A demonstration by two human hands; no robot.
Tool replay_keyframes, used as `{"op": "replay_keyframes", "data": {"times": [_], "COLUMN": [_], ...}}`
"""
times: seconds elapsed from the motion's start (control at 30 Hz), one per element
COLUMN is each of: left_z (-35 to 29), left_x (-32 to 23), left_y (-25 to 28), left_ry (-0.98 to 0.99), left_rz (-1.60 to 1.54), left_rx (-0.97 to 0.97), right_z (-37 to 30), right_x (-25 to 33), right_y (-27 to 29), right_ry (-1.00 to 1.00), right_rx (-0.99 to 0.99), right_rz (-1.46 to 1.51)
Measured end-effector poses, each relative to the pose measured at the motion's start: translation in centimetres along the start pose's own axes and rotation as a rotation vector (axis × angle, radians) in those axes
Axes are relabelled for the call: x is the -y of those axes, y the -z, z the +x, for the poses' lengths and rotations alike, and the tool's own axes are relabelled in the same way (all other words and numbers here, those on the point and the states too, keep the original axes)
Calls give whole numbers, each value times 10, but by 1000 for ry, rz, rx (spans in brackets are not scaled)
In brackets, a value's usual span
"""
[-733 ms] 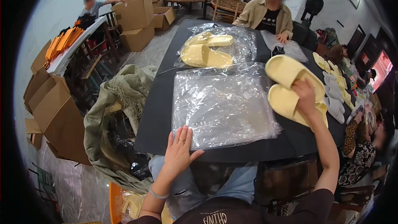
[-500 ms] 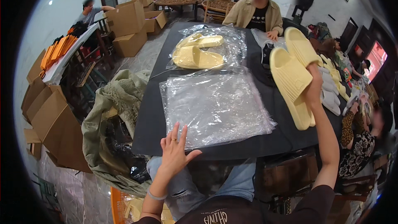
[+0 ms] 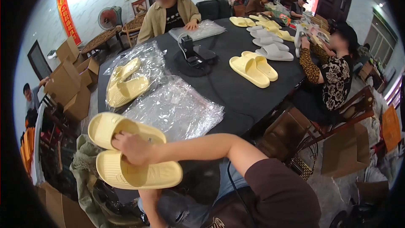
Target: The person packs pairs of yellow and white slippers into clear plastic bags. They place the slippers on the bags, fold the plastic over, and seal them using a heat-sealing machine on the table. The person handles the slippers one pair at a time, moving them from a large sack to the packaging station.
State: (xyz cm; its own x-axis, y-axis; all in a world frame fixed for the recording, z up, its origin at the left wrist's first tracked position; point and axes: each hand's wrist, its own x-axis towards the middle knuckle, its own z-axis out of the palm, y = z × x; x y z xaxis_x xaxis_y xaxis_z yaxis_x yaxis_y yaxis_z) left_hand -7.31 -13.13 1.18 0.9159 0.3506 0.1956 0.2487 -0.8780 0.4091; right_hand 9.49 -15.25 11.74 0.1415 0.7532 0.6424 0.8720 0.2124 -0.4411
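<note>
Across the front of my body reaches my right arm, its hand (image 3: pixel 137 147) closed round a pair of yellow slide slippers (image 3: pixel 145 175), fingers tucked in at the straps. The two slippers are held side by side above the table's near left corner. Below them my left hand's wrist (image 3: pixel 149 194) shows; its fingers are hidden behind the slippers. Just beyond lies a stack of clear plastic bags (image 3: pixel 181 105). Farther left, another pair of yellow slippers (image 3: pixel 128 90) rests on clear plastic.
The black table (image 3: pixel 215 90) bears a dark device with a cable (image 3: pixel 194 55), a yellow pair (image 3: pixel 253 67) and grey slippers (image 3: pixel 272 50) at right. A person (image 3: pixel 173 10) sits opposite, another (image 3: pixel 333 67) at right. A green sack (image 3: pixel 86 160) and cardboard boxes (image 3: pixel 78 97) stand left.
My right hand has swung from the table's right side to its near left with yellow slippers. My left hand, earlier open at the plastic bags, is now mostly hidden. The view has turned right.
</note>
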Motion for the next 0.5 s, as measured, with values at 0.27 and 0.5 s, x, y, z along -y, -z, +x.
{"op": "replay_keyframes", "data": {"times": [0.27,0.5], "left_z": [8,12], "left_x": [-13,-16], "left_y": [2,12], "left_ry": [110,159], "left_rz": [185,232], "left_rx": [-50,88], "right_z": [-44,-41], "right_x": [-69,-76], "right_y": [-51,-48], "right_ry": [-355,-370], "right_rx": [155,230], "right_rz": [-90,-47]}}
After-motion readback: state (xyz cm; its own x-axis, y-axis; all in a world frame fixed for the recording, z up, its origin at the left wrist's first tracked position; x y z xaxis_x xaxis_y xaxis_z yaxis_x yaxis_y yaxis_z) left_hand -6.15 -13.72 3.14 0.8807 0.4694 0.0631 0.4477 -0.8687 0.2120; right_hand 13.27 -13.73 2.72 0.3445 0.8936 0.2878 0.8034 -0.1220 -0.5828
